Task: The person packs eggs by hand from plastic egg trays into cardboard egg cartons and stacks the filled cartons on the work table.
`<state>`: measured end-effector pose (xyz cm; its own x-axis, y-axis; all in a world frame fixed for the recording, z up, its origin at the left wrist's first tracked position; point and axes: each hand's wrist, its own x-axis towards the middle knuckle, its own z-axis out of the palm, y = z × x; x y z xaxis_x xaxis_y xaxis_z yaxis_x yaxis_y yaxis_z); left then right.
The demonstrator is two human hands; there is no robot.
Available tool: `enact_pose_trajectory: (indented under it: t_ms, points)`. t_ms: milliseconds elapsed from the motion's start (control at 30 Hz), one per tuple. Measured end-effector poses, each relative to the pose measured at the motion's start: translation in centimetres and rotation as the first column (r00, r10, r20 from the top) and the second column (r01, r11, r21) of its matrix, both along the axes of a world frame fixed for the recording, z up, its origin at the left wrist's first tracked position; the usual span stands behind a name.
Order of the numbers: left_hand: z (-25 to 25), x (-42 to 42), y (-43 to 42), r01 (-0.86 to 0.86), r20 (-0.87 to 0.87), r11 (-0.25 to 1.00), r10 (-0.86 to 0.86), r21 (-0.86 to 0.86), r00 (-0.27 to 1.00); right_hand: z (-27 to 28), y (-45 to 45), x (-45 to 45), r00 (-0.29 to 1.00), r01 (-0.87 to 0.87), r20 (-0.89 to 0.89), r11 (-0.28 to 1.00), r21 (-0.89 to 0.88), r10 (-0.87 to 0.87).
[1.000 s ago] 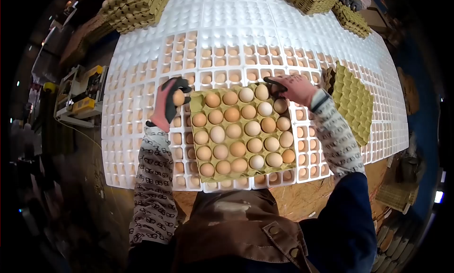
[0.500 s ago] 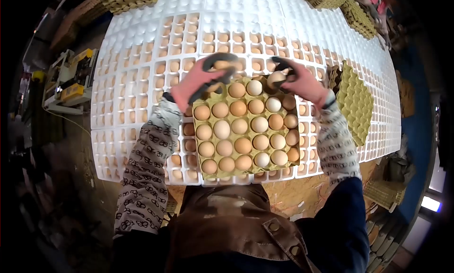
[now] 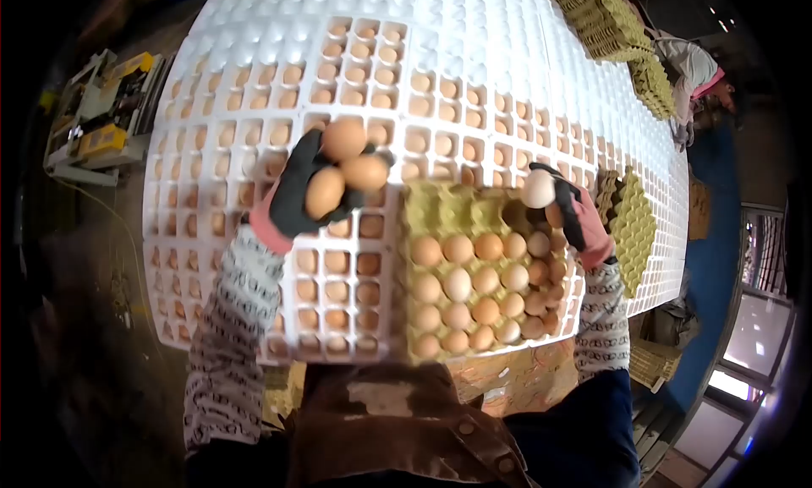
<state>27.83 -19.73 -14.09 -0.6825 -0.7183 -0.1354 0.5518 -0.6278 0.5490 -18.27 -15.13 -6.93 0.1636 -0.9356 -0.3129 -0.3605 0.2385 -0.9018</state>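
Note:
My left hand (image 3: 293,194), in a black-palmed pink glove, is turned up and cupped around three brown eggs (image 3: 345,140). It hovers over white foam trays (image 3: 385,281) whose square cells hold eggs. To the right lies a yellow-green pulp egg tray (image 3: 455,207) with rows of brown and pale eggs (image 3: 458,285). Several cups along its far edge are bare. Above its far right corner, my right hand (image 3: 582,222) is closed on a pale egg (image 3: 537,189). A browner egg (image 3: 554,215) shows by the palm; whether it is held too, I cannot tell.
More foam trays (image 3: 474,40) cover the broad surface, many cells unfilled at the back. Pulp trays are stacked at the right (image 3: 630,226) and far right (image 3: 605,23). Another person (image 3: 689,69) is beyond the far right edge. A frame with yellow parts (image 3: 106,139) stands left.
My left hand has left the pulp tray's far edge and moved left over the foam trays, carrying eggs. Cups along that edge are now bare. The view has shifted, so the tray appears further right.

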Motion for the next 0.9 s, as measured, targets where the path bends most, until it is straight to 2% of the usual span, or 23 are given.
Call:
enact_pose_trajectory:
  t_ms: [33, 67, 100, 133, 167, 200, 267, 333, 367, 400, 433, 500, 533, 567, 633, 667, 700, 733, 767, 800, 833, 867, 900]
  points:
    - [-0.5, 2.0, -0.3, 0.019, -0.014, 0.999, -0.018, 0.036, 1.000, 0.8, -0.4, 1.9, 0.998, 0.059, 0.026, 0.998, 0.034, -0.060]
    - [-1.0, 4.0, -0.5, 0.038, -0.029, 0.997, -0.036, 0.072, 0.999, 2.5, -1.3, 5.0, 0.999, 0.021, -0.046, 0.998, 0.051, -0.019]
    - [-0.6, 5.2, -0.7, 0.001, -0.077, 0.932, 0.028, 0.361, 0.997, 4.0, -3.1, 8.8, 0.994, -0.029, -0.107, 0.997, 0.069, 0.037]
    - [-0.7, 6.5, -1.6, -0.113, 0.018, 0.923, 0.115, 0.369, 0.993, 3.8, -5.4, 12.1, 0.999, 0.009, 0.030, 0.984, 0.176, -0.014]
    - [-2.7, 8.9, -2.8, -0.197, 0.114, 0.975, 0.185, 0.106, 0.976, 2.5, -7.7, 14.2, 0.990, -0.051, -0.127, 0.990, 0.135, 0.068]
    - [-4.1, 11.1, -4.1, -0.273, 0.206, 0.950, 0.300, -0.152, 0.931, -0.2, -10.2, 16.2, 0.928, -0.287, -0.326, 0.906, -0.313, 0.181]
    - [-5.4, 13.6, -8.4, -0.402, 0.259, 0.882, 0.459, -0.246, 0.850, -3.3, -15.2, 20.2, 0.928, -0.276, -0.342, 0.886, -0.372, 0.146]
    - [-5.6, 14.8, -13.4, -0.487, 0.278, 0.839, 0.542, -0.245, 0.794, -5.2, -20.6, 27.3, 0.996, -0.047, -0.081, 0.991, -0.122, 0.037]
    - [-5.1, 15.5, -15.6, -0.518, 0.210, 0.846, 0.532, -0.124, 0.820, -7.6, -23.5, 30.0, 0.998, -0.058, -0.006, 0.966, -0.251, 0.058]
    - [-6.4, 16.8, -17.9, -0.427, 0.167, 0.891, 0.449, -0.152, 0.878, -8.8, -25.7, 32.6, 0.974, -0.148, -0.224, 0.846, -0.512, 0.035]
    - [-7.8, 18.1, -20.2, -0.331, 0.131, 0.925, 0.358, -0.188, 0.925, -9.8, -27.5, 34.7, 0.909, -0.280, -0.414, 0.656, -0.701, -0.055]
    - [-4.6, 16.8, -20.6, -0.364, 0.422, 0.907, 0.420, -0.210, 0.803, -8.6, -29.6, 37.9, 0.656, -0.546, -0.755, 0.684, -0.484, -0.011]
    - [-5.0, 17.5, -21.4, -0.297, 0.493, 0.923, 0.382, -0.243, 0.782, -9.6, -31.0, 38.7, 0.605, -0.599, -0.795, 0.681, -0.420, 0.042]
    - [-5.3, 17.7, -22.0, -0.346, 0.513, 0.876, 0.479, -0.337, 0.712, -9.7, -31.6, 39.4, 0.603, -0.595, -0.794, 0.706, -0.384, 0.077]
    - [-4.4, 19.6, -23.5, -0.150, 0.661, 0.884, 0.435, -0.442, 0.611, -11.5, -34.4, 39.9, 0.705, -0.532, -0.699, 0.740, -0.411, 0.120]
    - [-4.8, 19.8, -24.1, -0.136, 0.652, 0.820, 0.531, -0.556, 0.541, -11.6, -35.7, 39.7, 0.807, -0.362, -0.574, 0.883, -0.301, 0.135]
    - [-4.9, 20.4, -24.2, -0.077, 0.668, 0.781, 0.577, -0.620, 0.470, -11.4, -37.1, 39.4, 0.892, -0.191, -0.439, 0.971, -0.144, 0.110]
    - [-4.7, 20.4, -23.9, 0.109, 0.669, 0.663, 0.714, -0.741, 0.206, -10.0, -37.9, 39.7, 0.987, -0.012, -0.164, 0.999, -0.043, 0.005]
    - [-4.3, 20.1, -23.7, 0.329, 0.560, 0.544, 0.827, -0.772, -0.053, -11.3, -38.4, 39.4, 0.998, -0.015, -0.058, 0.979, -0.202, 0.003]
    - [-4.0, 19.8, -24.3, 0.264, 0.535, 0.528, 0.843, -0.807, -0.052, -12.2, -38.8, 39.3, 0.999, -0.015, 0.042, 0.935, -0.354, 0.032]
    - [-3.7, 19.2, -25.1, 0.200, 0.511, 0.510, 0.858, -0.837, -0.051, -13.2, -38.8, 39.3, 0.993, -0.113, -0.047, 0.820, -0.562, 0.104]
    - [-3.4, 18.6, -26.0, 0.136, 0.484, 0.486, 0.874, -0.863, -0.050, -12.1, -39.1, 41.3, 0.977, -0.212, -0.126, 0.701, -0.681, 0.174]
    - [-4.0, 17.8, -27.1, -0.060, 0.434, 0.433, 0.900, -0.900, -0.022, -11.5, -37.4, 42.8, 0.993, 0.018, 0.115, 0.971, -0.240, 0.010]
